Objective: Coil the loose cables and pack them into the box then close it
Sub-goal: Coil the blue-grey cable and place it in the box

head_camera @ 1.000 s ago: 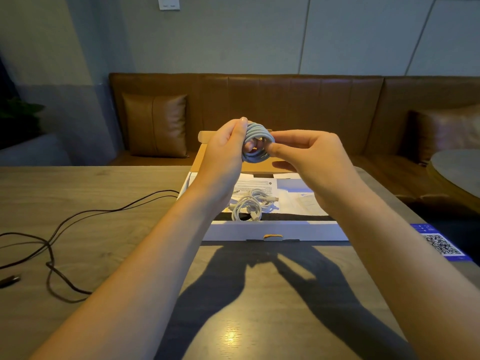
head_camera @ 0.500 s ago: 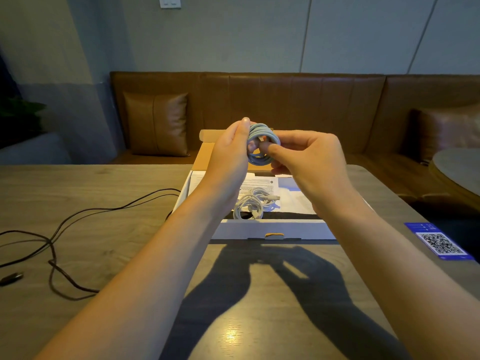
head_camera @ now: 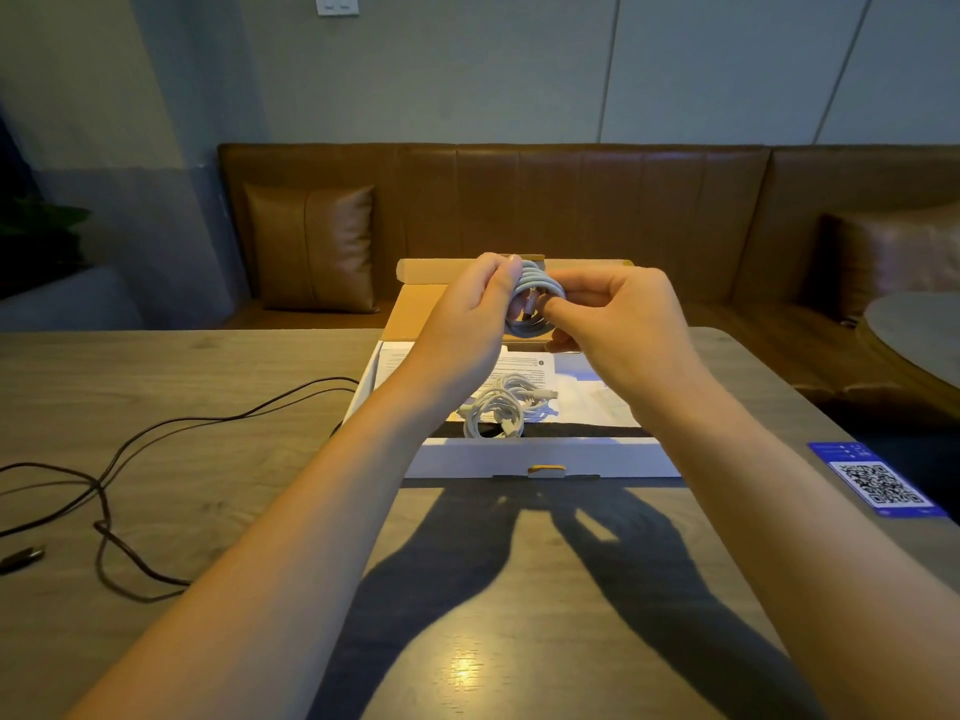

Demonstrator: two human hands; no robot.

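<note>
I hold a small coil of pale blue-white cable (head_camera: 535, 291) in the air above the far half of the open box. My left hand (head_camera: 470, 314) grips its left side and my right hand (head_camera: 618, 324) pinches its right side, thumb pushed into the loop. The flat white box (head_camera: 540, 457) lies open on the table, its brown lid (head_camera: 415, 304) tilted up at the back. Inside it rests a coiled white cable (head_camera: 498, 410) on paper leaflets. A loose black cable (head_camera: 156, 433) sprawls on the table left of the box.
The wooden table (head_camera: 182, 366) ends at a brown leather bench (head_camera: 571, 210) with cushions. A blue QR-code card (head_camera: 878, 480) lies at the table's right edge. A round side table (head_camera: 914, 335) stands at the far right.
Both hands with the blue-white coil have come slightly lower over the box, and my right thumb has pushed further into the loop. Everything on the table lies as before.
</note>
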